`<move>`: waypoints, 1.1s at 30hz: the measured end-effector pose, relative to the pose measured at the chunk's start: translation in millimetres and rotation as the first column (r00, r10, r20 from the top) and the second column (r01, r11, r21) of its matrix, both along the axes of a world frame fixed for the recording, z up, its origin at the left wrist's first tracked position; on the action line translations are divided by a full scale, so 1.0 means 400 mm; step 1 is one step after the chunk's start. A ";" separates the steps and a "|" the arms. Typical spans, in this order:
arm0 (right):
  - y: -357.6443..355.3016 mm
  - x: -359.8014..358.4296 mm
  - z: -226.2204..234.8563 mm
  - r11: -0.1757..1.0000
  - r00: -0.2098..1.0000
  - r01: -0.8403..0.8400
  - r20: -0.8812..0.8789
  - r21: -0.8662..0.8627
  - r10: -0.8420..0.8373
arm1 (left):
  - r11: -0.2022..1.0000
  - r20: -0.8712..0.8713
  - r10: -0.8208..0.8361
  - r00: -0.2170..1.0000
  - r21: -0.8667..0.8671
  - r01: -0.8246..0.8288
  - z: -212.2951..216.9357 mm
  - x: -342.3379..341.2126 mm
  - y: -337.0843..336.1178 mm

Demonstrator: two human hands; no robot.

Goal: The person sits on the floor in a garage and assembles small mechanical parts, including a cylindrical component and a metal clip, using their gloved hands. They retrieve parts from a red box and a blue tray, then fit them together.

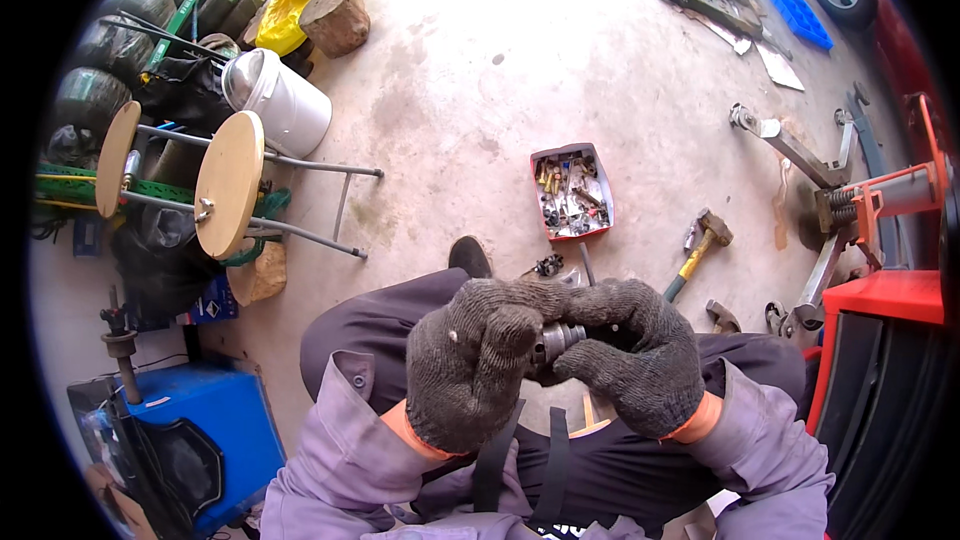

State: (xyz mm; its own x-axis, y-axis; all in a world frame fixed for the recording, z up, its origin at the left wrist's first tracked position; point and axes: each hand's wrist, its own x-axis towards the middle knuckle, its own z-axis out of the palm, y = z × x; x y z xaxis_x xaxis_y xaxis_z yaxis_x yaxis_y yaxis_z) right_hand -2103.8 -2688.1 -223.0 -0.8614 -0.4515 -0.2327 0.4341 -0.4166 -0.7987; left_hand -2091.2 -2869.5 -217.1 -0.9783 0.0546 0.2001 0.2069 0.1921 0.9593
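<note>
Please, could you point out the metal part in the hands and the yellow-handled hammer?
Metal part [562, 340]: head view, on its ridged side.
Yellow-handled hammer [690, 264]: head view, on its handle.

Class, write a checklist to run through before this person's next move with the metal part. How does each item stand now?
1. Left hand and right hand gloved: ok.
2. Both hands on the metal part: ok.
3. Whole part visible: not ok, the hands cover some of it.
4. Grip firm enough: cannot tell.
5. Small parts sorted: not ok, jumbled in the open box.
6. Hammer set down: ok, on the floor.
</note>
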 end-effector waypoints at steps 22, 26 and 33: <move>0.070 -0.021 -0.011 0.961 0.968 -0.199 -0.117 0.194 0.224 | 0.731 0.301 -0.448 0.842 -0.419 0.539 0.074 -0.041 -0.039; 0.061 -0.036 -0.006 0.928 0.950 -0.263 -0.098 0.263 0.297 | 0.717 0.371 -0.446 0.815 -0.396 0.573 0.060 -0.045 -0.046; 0.035 -0.038 -0.005 0.962 0.978 -0.171 -0.083 0.213 0.192 | 0.734 0.321 -0.372 0.871 -0.473 0.488 0.025 -0.033 -0.048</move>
State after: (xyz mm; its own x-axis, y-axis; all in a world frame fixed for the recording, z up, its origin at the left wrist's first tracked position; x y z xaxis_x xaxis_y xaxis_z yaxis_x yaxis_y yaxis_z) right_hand -2119.1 -2674.2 -225.0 -0.7934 -0.5546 -0.2510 0.3990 -0.1624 -0.9025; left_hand -2104.5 -2888.7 -206.9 -0.8373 0.5176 -0.1760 0.2164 0.6095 0.7626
